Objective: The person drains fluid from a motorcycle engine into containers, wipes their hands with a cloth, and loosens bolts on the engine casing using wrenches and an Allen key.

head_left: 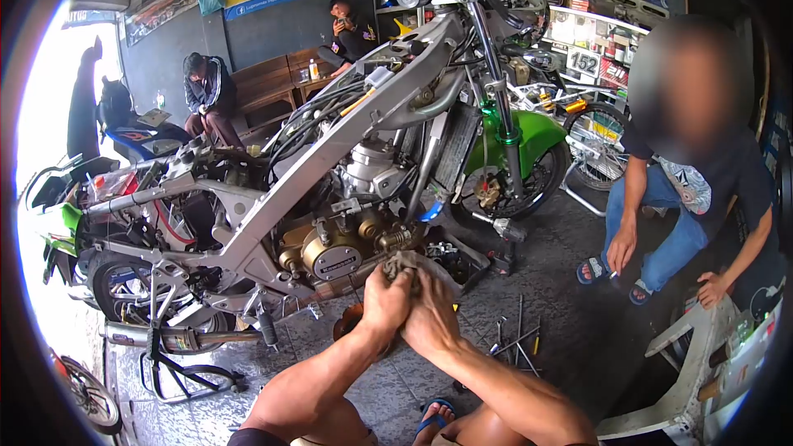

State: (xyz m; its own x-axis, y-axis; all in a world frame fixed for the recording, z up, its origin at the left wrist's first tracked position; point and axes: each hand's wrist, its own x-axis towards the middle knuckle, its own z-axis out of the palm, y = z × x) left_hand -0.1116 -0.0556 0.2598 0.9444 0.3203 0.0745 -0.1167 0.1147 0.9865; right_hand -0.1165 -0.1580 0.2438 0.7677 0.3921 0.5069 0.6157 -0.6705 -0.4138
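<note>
Both my hands are together in front of the motorcycle's engine, closed around a crumpled greyish-brown rag (402, 267). My left hand (385, 301) grips it from the left. Pressed against it, my right hand (431, 310) wraps the rag from the other side; part of the cloth is hidden between the palms. Just beyond stands the stripped motorcycle (310, 153), its silver frame bare and its gold engine cover (330, 253) facing me. A tray of small parts (453, 263) lies on the floor behind my right hand.
A power tool (502, 235) stands by the front wheel. Several long-handled tools (519, 339) lie on the floor at right. A seated person (694, 165) is near a white plastic chair (698, 347). Two more people sit at the back wall. An exhaust silencer (169, 339) is at lower left.
</note>
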